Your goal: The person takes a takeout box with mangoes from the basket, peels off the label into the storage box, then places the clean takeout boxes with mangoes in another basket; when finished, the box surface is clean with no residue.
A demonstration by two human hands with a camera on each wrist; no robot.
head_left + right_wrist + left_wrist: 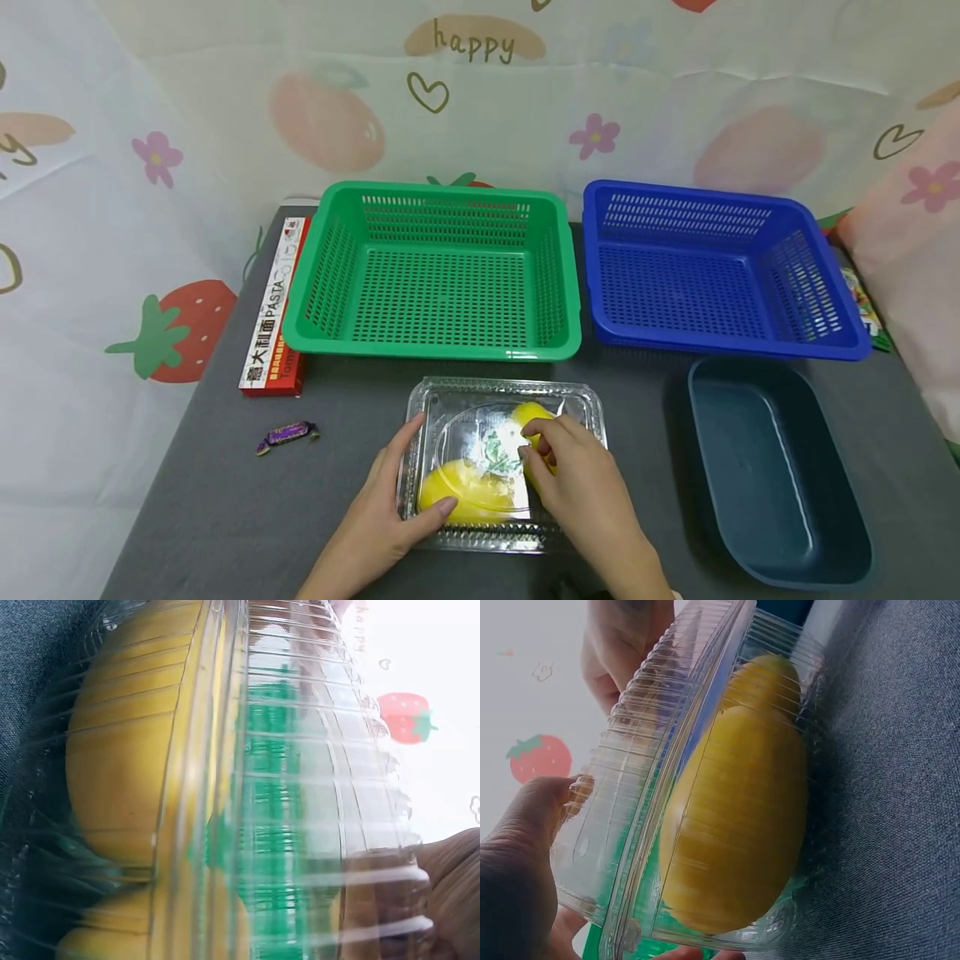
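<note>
A clear plastic clamshell box (510,533) lies at the front middle of the table, with large yellow fruits inside that look like mangoes. One mango (739,825) lies at the left of the box, and another (531,413) shows partly behind my right hand. My left hand (382,508) grips the box's left side, thumb over the lid and fingers along the wall. Over the right part of the lid is my right hand (577,475), its fingers bent and thumb near the index finger. I cannot tell whether they pinch anything. Green marks show on the lid beside them.
Behind the box stand a green basket (431,351) and a blue basket (735,343). A dark blue-grey tub (787,475) is at the right. To the left lie a pasta box (273,308) and a purple-wrapped candy (288,433). A colourful packet (866,308) peeks out beside the blue basket.
</note>
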